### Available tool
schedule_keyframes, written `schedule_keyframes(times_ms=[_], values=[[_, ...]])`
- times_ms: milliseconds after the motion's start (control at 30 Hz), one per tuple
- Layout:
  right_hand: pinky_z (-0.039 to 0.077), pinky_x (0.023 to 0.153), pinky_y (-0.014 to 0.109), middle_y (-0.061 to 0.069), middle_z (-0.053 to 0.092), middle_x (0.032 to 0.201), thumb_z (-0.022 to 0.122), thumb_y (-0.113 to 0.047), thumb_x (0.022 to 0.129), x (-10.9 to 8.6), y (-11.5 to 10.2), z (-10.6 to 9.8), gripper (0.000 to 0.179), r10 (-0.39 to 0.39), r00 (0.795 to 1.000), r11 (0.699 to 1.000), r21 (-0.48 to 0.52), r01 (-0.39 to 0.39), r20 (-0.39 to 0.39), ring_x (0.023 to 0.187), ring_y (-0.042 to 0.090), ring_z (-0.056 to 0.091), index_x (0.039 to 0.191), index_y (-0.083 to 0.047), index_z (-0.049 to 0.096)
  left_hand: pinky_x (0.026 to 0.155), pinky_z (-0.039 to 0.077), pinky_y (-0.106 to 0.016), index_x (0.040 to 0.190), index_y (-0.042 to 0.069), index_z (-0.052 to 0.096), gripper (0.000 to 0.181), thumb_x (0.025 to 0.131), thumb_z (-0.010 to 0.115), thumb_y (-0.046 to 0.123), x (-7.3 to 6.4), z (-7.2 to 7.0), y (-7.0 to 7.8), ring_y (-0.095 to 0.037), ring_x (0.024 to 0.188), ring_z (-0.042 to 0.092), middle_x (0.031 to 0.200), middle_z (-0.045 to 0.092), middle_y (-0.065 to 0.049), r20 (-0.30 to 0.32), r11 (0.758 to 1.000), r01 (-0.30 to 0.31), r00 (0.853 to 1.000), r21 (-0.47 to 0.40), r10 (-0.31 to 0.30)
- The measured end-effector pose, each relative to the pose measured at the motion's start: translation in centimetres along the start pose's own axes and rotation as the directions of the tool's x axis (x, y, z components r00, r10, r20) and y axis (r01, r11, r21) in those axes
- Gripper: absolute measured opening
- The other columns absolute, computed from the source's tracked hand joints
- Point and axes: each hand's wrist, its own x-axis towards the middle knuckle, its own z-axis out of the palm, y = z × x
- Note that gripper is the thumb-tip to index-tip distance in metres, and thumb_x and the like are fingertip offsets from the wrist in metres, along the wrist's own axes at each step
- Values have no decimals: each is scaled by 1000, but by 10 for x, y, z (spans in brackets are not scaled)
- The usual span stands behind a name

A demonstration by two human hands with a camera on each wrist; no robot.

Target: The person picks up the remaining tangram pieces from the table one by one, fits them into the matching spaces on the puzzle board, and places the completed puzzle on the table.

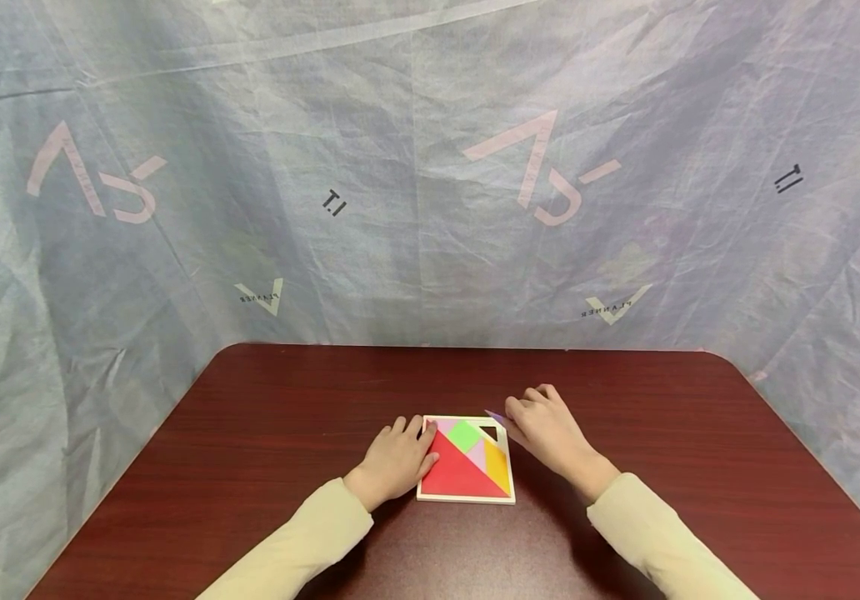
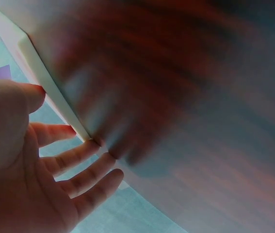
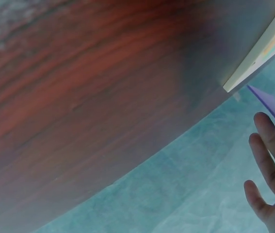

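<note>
A square tangram board with a white frame lies on the table in front of me. In it sit red pieces, a green square, pink pieces and an orange piece. Its upper right corner shows a dark triangular opening. My left hand rests on the board's left edge, fingers extended; thumb and fingertips touch the rim in the left wrist view. Just off the upper right corner, my right hand pinches a thin purple tangram piece, held tilted above the board.
The dark red wooden table has rounded far corners. A grey-blue cloth with printed letters hangs behind it and along both sides.
</note>
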Motion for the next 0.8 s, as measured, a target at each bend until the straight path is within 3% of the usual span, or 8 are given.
schedule_keyframes(times_ms=[567,800], values=[[38,71,35,-4,51,51,72,-18,75,11,-7,8,28,-10,1000,1000,-29,10,-22,61,16,46,67,-12,46,75,47,-35,125,11,54,46,90,51,40,-2,-3,1,-25,96,52,114,53,-10,-31,1000,-11,999,-1,11],[38,70,34,-4,54,55,73,-20,76,13,-8,11,28,-3,1000,1000,-22,3,-1,62,16,47,69,-13,47,78,47,-36,127,12,53,47,91,49,41,-2,-2,1,-25,98,52,117,53,-10,-12,1000,-3,1000,-6,2]])
